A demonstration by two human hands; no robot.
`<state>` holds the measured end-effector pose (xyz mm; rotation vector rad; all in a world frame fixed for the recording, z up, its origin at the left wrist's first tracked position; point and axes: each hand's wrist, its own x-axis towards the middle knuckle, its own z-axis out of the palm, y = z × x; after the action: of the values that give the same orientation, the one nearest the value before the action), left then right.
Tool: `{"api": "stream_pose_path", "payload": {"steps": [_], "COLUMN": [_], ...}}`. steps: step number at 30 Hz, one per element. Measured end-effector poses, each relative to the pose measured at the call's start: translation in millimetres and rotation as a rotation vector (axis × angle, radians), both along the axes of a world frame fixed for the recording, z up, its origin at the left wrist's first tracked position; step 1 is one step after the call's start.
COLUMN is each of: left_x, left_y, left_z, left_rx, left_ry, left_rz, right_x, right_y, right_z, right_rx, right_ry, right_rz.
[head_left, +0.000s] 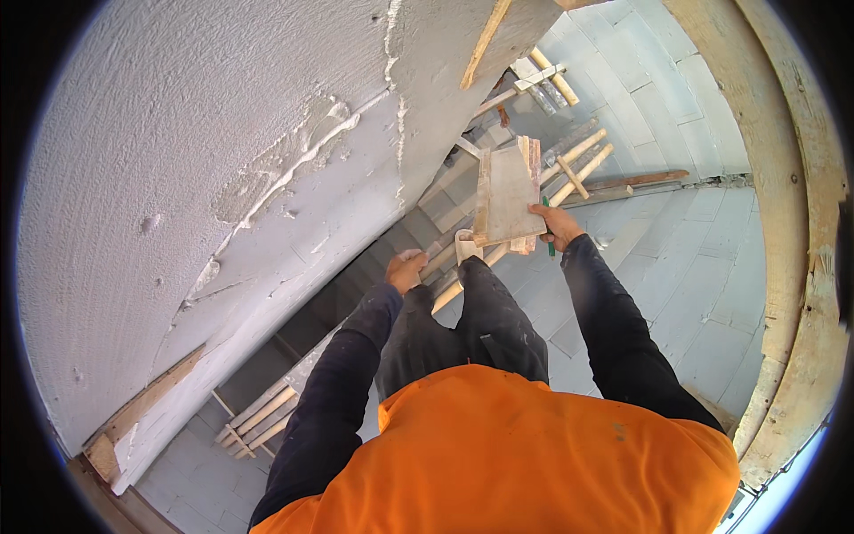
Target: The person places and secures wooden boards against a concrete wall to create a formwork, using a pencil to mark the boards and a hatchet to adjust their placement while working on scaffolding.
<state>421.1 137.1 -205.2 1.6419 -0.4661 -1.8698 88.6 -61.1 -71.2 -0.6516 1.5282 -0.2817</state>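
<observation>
Beyond my knees, a pale wooden board [511,198] with rough-edged strips along its sides is tilted in front of me. My right hand [559,226] is closed at its right edge, and a thin green stick-like marker [550,240] shows at the same fingers. Lower and to the left, my left hand [406,270] hangs apart from the board, its fingers curled in. Whatever that hand may hold is too small or hidden to make out. It is nearest to the plastered wall side and my dark trousers.
A rough white plastered surface [205,160] slopes close along my left. Wooden pole ladders or scaffold pieces [578,169] lie below, with more poles [258,423] at lower left. Grey block walls [703,267] stand right, beside a thick timber frame [792,222].
</observation>
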Motion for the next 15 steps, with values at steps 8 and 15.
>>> {"api": "stream_pose_path", "payload": {"steps": [8, 15], "left_x": [28, -3], "left_y": [124, 88], "left_z": [-85, -93], "left_rx": [0.106, 0.224], "left_ry": [-0.28, -0.346], "left_rz": [-0.255, -0.505], "right_x": [-15, -4], "right_y": [-71, -134], "right_z": [-115, -187], "right_rx": [0.039, -0.034], "right_ry": [0.003, -0.027], "right_rz": [0.028, -0.001]}}
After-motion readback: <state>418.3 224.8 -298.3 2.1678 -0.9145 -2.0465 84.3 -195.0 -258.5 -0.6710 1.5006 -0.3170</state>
